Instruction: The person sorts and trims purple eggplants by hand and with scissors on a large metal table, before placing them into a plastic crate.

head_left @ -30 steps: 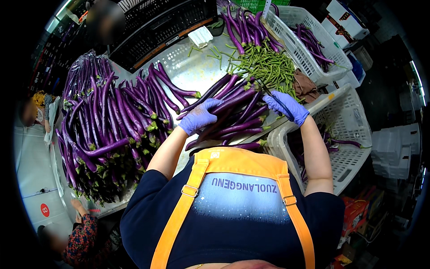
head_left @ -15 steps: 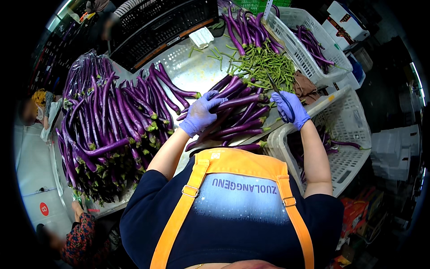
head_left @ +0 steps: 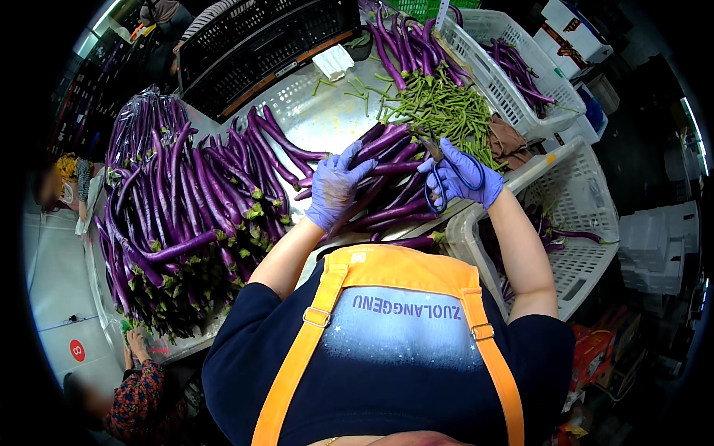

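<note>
My left hand (head_left: 334,190), in a soiled purple glove, is closed round a long purple eggplant (head_left: 398,169) lying across a heap of others. My right hand (head_left: 462,181), gloved too, grips scissors (head_left: 431,149) with dark blue handle loops. Their blades are by the stem end of the held eggplant; whether they touch it I cannot tell. More eggplants (head_left: 390,218) lie beneath and beside my hands. A pile of green stem trimmings (head_left: 439,111) spreads just beyond the scissors.
A large stack of eggplants (head_left: 175,201) covers the table's left side. White crates (head_left: 587,223) stand at right, some holding eggplants. A black crate (head_left: 275,56) and a folded white cloth (head_left: 333,62) are at the back. Another person's hand (head_left: 137,346) is at lower left.
My right hand has moved left and turned, swinging the scissors' blades toward the held eggplant's stem end. My left hand has shifted slightly.
</note>
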`<action>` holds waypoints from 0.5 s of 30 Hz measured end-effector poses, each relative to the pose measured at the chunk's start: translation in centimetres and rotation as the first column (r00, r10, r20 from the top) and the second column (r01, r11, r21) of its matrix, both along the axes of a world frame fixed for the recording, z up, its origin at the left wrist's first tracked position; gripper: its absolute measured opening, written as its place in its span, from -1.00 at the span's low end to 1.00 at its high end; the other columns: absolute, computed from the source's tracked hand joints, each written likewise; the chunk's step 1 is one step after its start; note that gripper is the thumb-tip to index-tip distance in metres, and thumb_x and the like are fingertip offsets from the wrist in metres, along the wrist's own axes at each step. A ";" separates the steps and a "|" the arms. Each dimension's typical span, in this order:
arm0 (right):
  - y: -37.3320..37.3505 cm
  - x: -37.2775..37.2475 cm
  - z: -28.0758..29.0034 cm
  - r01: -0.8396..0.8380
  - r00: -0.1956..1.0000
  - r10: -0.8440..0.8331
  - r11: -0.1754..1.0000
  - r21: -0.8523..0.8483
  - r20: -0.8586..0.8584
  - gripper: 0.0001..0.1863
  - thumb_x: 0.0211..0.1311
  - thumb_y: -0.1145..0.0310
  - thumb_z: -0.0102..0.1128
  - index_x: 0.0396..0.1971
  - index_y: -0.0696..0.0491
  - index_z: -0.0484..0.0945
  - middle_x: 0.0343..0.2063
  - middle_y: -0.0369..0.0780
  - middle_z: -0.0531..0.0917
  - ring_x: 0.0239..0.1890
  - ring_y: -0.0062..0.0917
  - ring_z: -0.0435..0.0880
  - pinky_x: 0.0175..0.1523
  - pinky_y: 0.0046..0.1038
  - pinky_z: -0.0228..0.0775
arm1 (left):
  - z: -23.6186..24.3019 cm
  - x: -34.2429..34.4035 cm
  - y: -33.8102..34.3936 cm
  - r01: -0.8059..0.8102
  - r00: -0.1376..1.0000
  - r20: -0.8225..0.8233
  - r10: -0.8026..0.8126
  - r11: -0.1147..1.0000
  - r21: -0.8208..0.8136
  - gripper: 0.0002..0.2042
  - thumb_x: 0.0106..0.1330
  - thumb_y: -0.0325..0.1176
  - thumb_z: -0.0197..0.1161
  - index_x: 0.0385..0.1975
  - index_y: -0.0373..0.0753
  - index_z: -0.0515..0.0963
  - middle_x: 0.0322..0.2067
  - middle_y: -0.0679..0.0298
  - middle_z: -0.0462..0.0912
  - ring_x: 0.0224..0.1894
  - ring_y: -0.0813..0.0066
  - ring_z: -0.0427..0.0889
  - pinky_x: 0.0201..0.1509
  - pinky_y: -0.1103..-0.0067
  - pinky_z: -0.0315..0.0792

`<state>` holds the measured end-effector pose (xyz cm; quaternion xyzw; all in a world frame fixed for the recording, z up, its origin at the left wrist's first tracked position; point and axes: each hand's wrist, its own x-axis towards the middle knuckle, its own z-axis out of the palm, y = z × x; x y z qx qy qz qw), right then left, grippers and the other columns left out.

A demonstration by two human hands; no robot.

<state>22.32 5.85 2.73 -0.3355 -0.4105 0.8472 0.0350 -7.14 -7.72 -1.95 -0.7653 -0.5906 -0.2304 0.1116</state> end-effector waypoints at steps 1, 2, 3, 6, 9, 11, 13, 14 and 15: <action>0.1 -0.2 -0.1 0.006 1.000 -0.006 1.000 0.001 0.007 -0.11 0.43 -0.49 -0.30 0.06 0.11 0.55 -0.43 -0.25 0.70 -0.43 -0.45 0.74 -0.30 -0.38 0.63 | -0.1 0.0 0.0 0.001 1.000 0.000 -0.001 1.000 -0.004 -0.55 0.12 -0.22 0.42 0.09 0.16 0.66 0.24 0.13 0.51 -0.02 0.09 0.61 -0.06 0.27 0.49; 0.2 -0.4 -0.2 0.011 1.000 -0.011 1.000 0.002 0.014 -0.12 0.43 -0.49 -0.29 0.07 0.11 0.55 -0.42 -0.25 0.71 -0.43 -0.45 0.74 -0.30 -0.38 0.63 | -0.1 0.0 -0.1 0.002 1.000 -0.001 -0.002 1.000 -0.009 -0.55 0.13 -0.20 0.43 0.10 0.15 0.65 0.24 0.13 0.51 -0.01 0.09 0.61 -0.06 0.27 0.48; 0.2 -0.5 -0.3 0.016 1.000 -0.016 1.000 0.003 0.021 -0.13 0.43 -0.48 -0.28 0.07 0.10 0.55 -0.42 -0.25 0.71 -0.43 -0.45 0.74 -0.30 -0.38 0.64 | -0.1 0.0 -0.2 0.003 1.000 -0.001 -0.003 1.000 -0.013 -0.55 0.14 -0.18 0.44 0.10 0.15 0.65 0.24 0.13 0.50 0.00 0.09 0.61 -0.06 0.27 0.48; -0.4 -1.3 -0.7 0.099 0.994 -0.099 0.995 0.021 0.033 -0.18 0.45 -0.45 -0.25 -0.01 0.08 0.56 -0.50 -0.32 0.64 -0.53 -0.55 0.63 -0.38 -0.44 0.54 | 0.3 0.6 -0.5 0.033 0.999 0.037 -0.034 0.999 0.021 -0.55 0.16 -0.14 0.45 0.11 0.16 0.65 0.23 0.13 0.52 0.01 0.09 0.61 -0.06 0.27 0.50; -0.3 -1.5 -1.5 0.127 0.990 -0.131 0.989 0.071 0.056 -0.20 0.41 -0.46 -0.12 -0.04 0.10 0.54 -0.60 -0.42 0.48 -0.64 -0.65 0.44 -0.49 -0.52 0.38 | -0.3 1.2 -0.4 0.034 0.997 0.073 -0.037 0.999 0.036 -0.55 0.15 -0.12 0.46 0.10 0.17 0.65 0.20 0.12 0.54 0.01 0.11 0.62 -0.09 0.28 0.51; -0.3 -0.8 -1.5 0.141 0.980 -0.157 0.982 0.124 0.126 -0.28 0.44 -0.42 -0.09 -0.18 0.06 0.56 -0.67 -0.47 0.36 -0.69 -0.72 0.28 -0.57 -0.59 0.13 | -0.6 1.2 -0.4 0.042 0.990 0.138 -0.043 0.999 0.008 -0.55 0.10 -0.18 0.51 0.06 0.12 0.67 0.15 0.07 0.58 -0.09 0.06 0.66 -0.12 0.26 0.56; -0.2 0.0 -1.7 0.169 0.971 -0.198 0.965 0.202 0.133 -0.31 0.46 -0.38 -0.08 -0.23 0.05 0.57 -0.68 -0.48 0.37 -0.71 -0.74 0.27 -0.59 -0.61 0.09 | -2.1 0.7 -0.6 0.046 0.978 0.207 -0.026 0.994 -0.095 -0.56 0.17 -0.22 0.43 0.10 0.13 0.66 0.20 0.06 0.56 0.02 0.03 0.64 -0.05 0.25 0.56; -0.2 0.4 -1.7 0.167 0.957 -0.221 0.949 0.268 0.188 -0.33 0.50 -0.34 -0.07 -0.24 0.06 0.59 -0.67 -0.46 0.39 -0.69 -0.74 0.30 -0.57 -0.63 0.12 | -2.8 0.2 -0.6 0.021 0.974 0.226 0.033 0.972 -0.233 -0.56 0.17 -0.24 0.39 0.12 0.09 0.66 0.23 0.02 0.53 0.10 -0.01 0.62 0.09 0.23 0.54; -0.3 0.6 -1.8 0.193 0.946 -0.255 0.938 0.287 0.200 -0.32 0.49 -0.35 -0.08 -0.21 0.06 0.59 -0.67 -0.46 0.39 -0.69 -0.73 0.29 -0.57 -0.62 0.12 | -3.5 -0.3 -0.6 -0.041 0.975 0.193 0.107 0.948 -0.316 -0.55 0.17 -0.21 0.38 0.13 0.08 0.66 0.24 0.01 0.52 0.14 -0.02 0.59 0.14 0.21 0.51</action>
